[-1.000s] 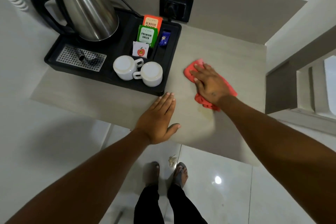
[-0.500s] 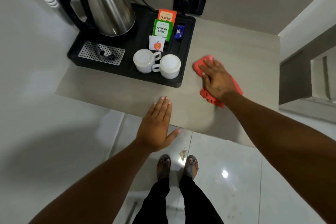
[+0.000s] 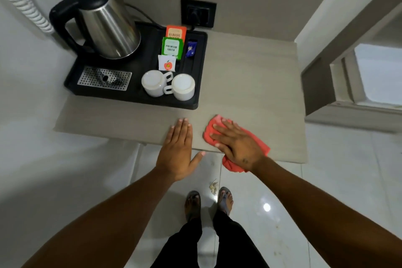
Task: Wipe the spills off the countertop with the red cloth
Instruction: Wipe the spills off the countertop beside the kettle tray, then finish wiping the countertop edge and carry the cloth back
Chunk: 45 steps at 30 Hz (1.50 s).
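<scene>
The red cloth (image 3: 210, 131) lies at the front edge of the grey countertop (image 3: 250, 85), with part of it hanging over that edge. My right hand (image 3: 236, 146) presses flat on the cloth, fingers spread. Just to its left, my left hand (image 3: 177, 150) hovers open over the counter's front edge, fingers together and thumb out, holding nothing. No spill is plainly visible on the surface.
A black tray (image 3: 201, 67) fills the counter's back left, carrying a steel kettle (image 3: 106, 26), two upturned white cups (image 3: 168, 85) and tea sachets (image 3: 171, 47). A wall socket (image 3: 198, 13) sits behind. White walls close both sides. Debris (image 3: 213, 186) lies on the tiled floor by my feet.
My right hand has dragged the red cloth from the middle of the counter toward me to the front edge. My left hand has pulled back with it to the edge.
</scene>
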Each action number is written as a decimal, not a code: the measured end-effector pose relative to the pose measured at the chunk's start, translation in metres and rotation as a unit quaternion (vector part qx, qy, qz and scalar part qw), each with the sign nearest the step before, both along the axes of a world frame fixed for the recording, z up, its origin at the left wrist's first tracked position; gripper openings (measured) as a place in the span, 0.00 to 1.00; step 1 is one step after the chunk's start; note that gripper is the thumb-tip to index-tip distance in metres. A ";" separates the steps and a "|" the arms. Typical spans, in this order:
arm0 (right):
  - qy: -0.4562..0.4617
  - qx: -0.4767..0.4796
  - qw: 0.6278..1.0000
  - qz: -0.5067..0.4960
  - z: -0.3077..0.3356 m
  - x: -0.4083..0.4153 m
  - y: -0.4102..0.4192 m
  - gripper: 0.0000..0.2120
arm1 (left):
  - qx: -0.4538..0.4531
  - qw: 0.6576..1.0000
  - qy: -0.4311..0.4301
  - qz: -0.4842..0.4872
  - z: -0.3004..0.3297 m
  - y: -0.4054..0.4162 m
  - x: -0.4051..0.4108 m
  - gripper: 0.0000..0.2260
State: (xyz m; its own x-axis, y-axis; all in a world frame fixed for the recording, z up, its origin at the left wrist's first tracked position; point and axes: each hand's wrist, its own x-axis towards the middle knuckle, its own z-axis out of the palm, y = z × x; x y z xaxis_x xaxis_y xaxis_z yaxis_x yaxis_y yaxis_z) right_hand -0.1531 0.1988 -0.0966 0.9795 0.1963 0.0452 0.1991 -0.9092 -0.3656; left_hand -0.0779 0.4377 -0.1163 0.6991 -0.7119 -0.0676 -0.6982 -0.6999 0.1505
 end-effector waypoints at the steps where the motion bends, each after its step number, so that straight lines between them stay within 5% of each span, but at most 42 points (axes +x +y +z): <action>1: 0.003 0.004 1.000 -0.001 -0.004 -0.005 -0.009 0.19 | 0.004 1.000 0.016 0.009 0.000 -0.002 0.002 0.43; 9: 0.043 0.061 0.975 -0.209 -0.017 -0.013 -0.063 0.19 | -0.007 0.996 0.071 0.051 -0.013 0.010 -0.003 0.43; 16: 0.051 0.094 0.972 -0.210 -0.018 0.007 -0.036 0.19 | -0.011 0.993 0.054 0.101 -0.020 0.042 -0.003 0.45; 23: -0.073 0.177 0.929 -0.317 0.018 0.013 -0.144 0.16 | 0.016 0.967 0.077 0.243 -0.001 -0.080 -0.024 0.45; 29: -0.126 0.122 0.894 -0.412 0.063 0.014 -0.310 0.16 | -0.094 0.991 0.091 0.023 0.028 -0.281 -0.009 0.39; 33: -0.078 0.098 0.880 -0.459 0.066 0.026 -0.399 0.17 | -0.137 0.983 0.059 -0.110 0.052 -0.423 0.021 0.38; 36: -0.001 0.158 0.857 -0.490 0.053 0.037 -0.431 0.24 | -0.095 0.985 0.042 -0.139 0.052 -0.496 0.029 0.38; 45: 0.104 0.038 0.868 -0.484 -0.021 0.062 -0.445 0.21 | -0.033 0.988 0.043 -0.146 0.009 -0.535 0.050 0.35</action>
